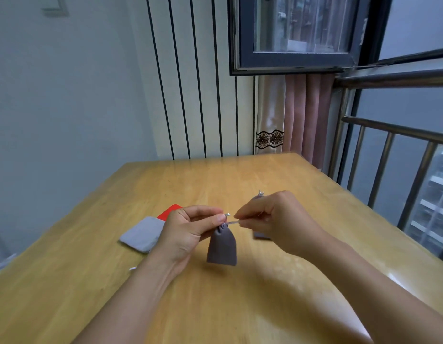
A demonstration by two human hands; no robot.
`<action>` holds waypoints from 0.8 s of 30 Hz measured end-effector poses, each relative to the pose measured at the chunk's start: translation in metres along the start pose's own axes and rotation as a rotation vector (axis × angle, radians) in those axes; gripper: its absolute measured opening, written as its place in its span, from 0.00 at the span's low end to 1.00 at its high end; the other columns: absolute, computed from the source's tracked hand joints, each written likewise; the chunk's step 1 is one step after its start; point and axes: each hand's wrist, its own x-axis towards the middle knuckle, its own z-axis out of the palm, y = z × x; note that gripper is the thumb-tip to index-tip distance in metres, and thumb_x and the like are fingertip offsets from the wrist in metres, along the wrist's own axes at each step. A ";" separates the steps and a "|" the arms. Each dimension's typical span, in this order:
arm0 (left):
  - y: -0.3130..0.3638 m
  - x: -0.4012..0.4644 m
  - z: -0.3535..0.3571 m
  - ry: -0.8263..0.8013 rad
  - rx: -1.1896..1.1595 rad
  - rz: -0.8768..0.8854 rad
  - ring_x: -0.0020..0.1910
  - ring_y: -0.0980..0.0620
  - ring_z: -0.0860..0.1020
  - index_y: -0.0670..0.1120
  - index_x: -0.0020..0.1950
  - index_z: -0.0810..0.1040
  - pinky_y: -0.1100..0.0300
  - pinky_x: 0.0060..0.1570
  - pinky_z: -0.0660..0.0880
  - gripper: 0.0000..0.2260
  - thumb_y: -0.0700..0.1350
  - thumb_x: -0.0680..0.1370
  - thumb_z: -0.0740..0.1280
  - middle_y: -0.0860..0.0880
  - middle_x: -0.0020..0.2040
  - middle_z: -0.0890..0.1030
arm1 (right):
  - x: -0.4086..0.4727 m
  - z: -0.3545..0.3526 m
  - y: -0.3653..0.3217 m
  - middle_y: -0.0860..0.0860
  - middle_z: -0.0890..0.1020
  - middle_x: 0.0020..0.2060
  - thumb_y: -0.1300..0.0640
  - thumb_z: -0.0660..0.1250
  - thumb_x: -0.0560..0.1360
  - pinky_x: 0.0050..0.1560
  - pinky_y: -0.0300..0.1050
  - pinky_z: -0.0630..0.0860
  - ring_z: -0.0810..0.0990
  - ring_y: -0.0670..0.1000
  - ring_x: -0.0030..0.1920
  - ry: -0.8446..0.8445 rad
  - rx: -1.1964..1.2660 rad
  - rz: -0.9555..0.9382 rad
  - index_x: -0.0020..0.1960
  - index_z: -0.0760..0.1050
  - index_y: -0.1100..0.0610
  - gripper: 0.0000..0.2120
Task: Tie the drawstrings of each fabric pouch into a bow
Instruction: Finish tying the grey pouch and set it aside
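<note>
- While the dark grey pouch (221,247) hangs just above the wooden table (240,306), both hands work its gathered neck; it dangles free, touching nothing below.
- Left hand (188,232): thumb and forefinger pinched on the neck and one drawstring end, whose tip (227,214) pokes up past the thumbnail.
- Right hand (272,219): fingertips closed on the other drawstring (232,222), which runs taut and level from the neck.
- Step in hand, as I read it: cords drawn, mouth cinched, bow not yet begun. No loop or crossing visible.
- Next move likely calls for crossing the two ends while the neck stays pinched, then forming loops; short cords leave little slack.
- Light grey pouch (143,233) lies flat left of the hands, with a red one (169,211) partly under it; their drawstrings cannot be made out.
- Another grey pouch (260,235) sits behind the right hand, mostly hidden; a pale cord end (260,193) shows above the knuckles, whether tied I cannot tell.
- Small pale scrap (132,268) by the left forearm, too small to identify.
</note>
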 end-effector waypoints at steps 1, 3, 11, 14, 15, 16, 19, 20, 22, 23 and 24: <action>-0.001 0.000 0.001 0.030 0.085 0.054 0.39 0.50 0.83 0.40 0.45 0.85 0.62 0.42 0.79 0.09 0.34 0.66 0.77 0.40 0.41 0.86 | -0.002 0.004 -0.002 0.41 0.85 0.37 0.59 0.74 0.74 0.43 0.52 0.80 0.80 0.45 0.38 0.010 -0.122 -0.118 0.48 0.86 0.48 0.06; -0.002 0.000 0.003 0.024 0.281 0.159 0.40 0.50 0.85 0.41 0.47 0.85 0.61 0.46 0.80 0.08 0.33 0.70 0.76 0.42 0.39 0.86 | -0.005 0.013 -0.006 0.38 0.83 0.37 0.54 0.71 0.76 0.42 0.53 0.76 0.76 0.42 0.43 0.007 -0.327 -0.289 0.48 0.84 0.43 0.06; 0.004 -0.006 0.004 -0.263 0.286 0.149 0.43 0.49 0.84 0.43 0.53 0.80 0.58 0.49 0.80 0.15 0.39 0.67 0.76 0.42 0.42 0.86 | 0.001 0.007 -0.005 0.49 0.85 0.33 0.59 0.79 0.68 0.36 0.56 0.79 0.80 0.55 0.34 0.089 0.170 -0.038 0.41 0.87 0.52 0.04; 0.006 -0.006 0.005 -0.253 0.245 0.166 0.43 0.49 0.85 0.42 0.53 0.80 0.60 0.47 0.79 0.18 0.41 0.65 0.76 0.41 0.42 0.86 | 0.002 0.003 -0.005 0.62 0.84 0.35 0.59 0.79 0.67 0.38 0.56 0.77 0.79 0.57 0.33 0.008 0.452 0.188 0.40 0.86 0.58 0.04; 0.006 -0.007 0.006 -0.243 0.231 0.173 0.43 0.49 0.85 0.42 0.53 0.80 0.61 0.47 0.78 0.18 0.41 0.65 0.76 0.41 0.42 0.86 | 0.001 0.003 -0.004 0.62 0.83 0.34 0.56 0.79 0.67 0.39 0.54 0.76 0.78 0.55 0.34 -0.021 0.509 0.245 0.40 0.85 0.58 0.06; 0.005 -0.007 0.007 -0.231 0.218 0.182 0.43 0.49 0.85 0.42 0.53 0.80 0.62 0.47 0.78 0.17 0.41 0.65 0.76 0.41 0.42 0.86 | 0.001 0.004 -0.002 0.61 0.83 0.33 0.54 0.79 0.66 0.40 0.51 0.75 0.77 0.53 0.33 -0.039 0.562 0.296 0.40 0.85 0.58 0.08; 0.001 -0.005 0.008 -0.196 0.187 0.214 0.43 0.50 0.85 0.42 0.53 0.81 0.64 0.47 0.77 0.16 0.41 0.66 0.75 0.42 0.41 0.86 | 0.001 0.012 0.000 0.56 0.80 0.31 0.54 0.78 0.65 0.35 0.42 0.74 0.74 0.49 0.31 -0.034 0.683 0.392 0.41 0.84 0.61 0.11; 0.000 -0.005 0.008 -0.178 0.179 0.223 0.43 0.50 0.85 0.42 0.52 0.82 0.64 0.47 0.77 0.15 0.41 0.66 0.75 0.42 0.41 0.86 | 0.001 0.015 0.001 0.55 0.80 0.32 0.55 0.78 0.67 0.34 0.40 0.74 0.74 0.49 0.31 -0.020 0.705 0.410 0.41 0.84 0.63 0.11; -0.003 -0.004 0.010 -0.138 0.177 0.240 0.44 0.51 0.85 0.43 0.49 0.84 0.64 0.46 0.78 0.12 0.42 0.67 0.74 0.43 0.43 0.87 | 0.001 0.019 0.003 0.56 0.82 0.34 0.56 0.77 0.69 0.36 0.40 0.76 0.76 0.51 0.34 -0.005 0.755 0.434 0.42 0.83 0.64 0.10; -0.004 -0.004 0.011 -0.121 0.186 0.255 0.44 0.51 0.85 0.43 0.48 0.85 0.64 0.46 0.78 0.10 0.42 0.67 0.74 0.44 0.43 0.87 | 0.001 0.019 0.003 0.57 0.83 0.36 0.57 0.76 0.70 0.39 0.40 0.77 0.77 0.52 0.36 -0.011 0.783 0.436 0.43 0.83 0.64 0.10; -0.005 -0.004 0.012 -0.103 0.203 0.273 0.44 0.53 0.85 0.43 0.47 0.85 0.65 0.46 0.78 0.08 0.41 0.69 0.74 0.46 0.43 0.87 | 0.001 0.018 0.004 0.58 0.84 0.38 0.58 0.75 0.71 0.41 0.39 0.78 0.79 0.53 0.38 -0.025 0.807 0.434 0.45 0.84 0.65 0.09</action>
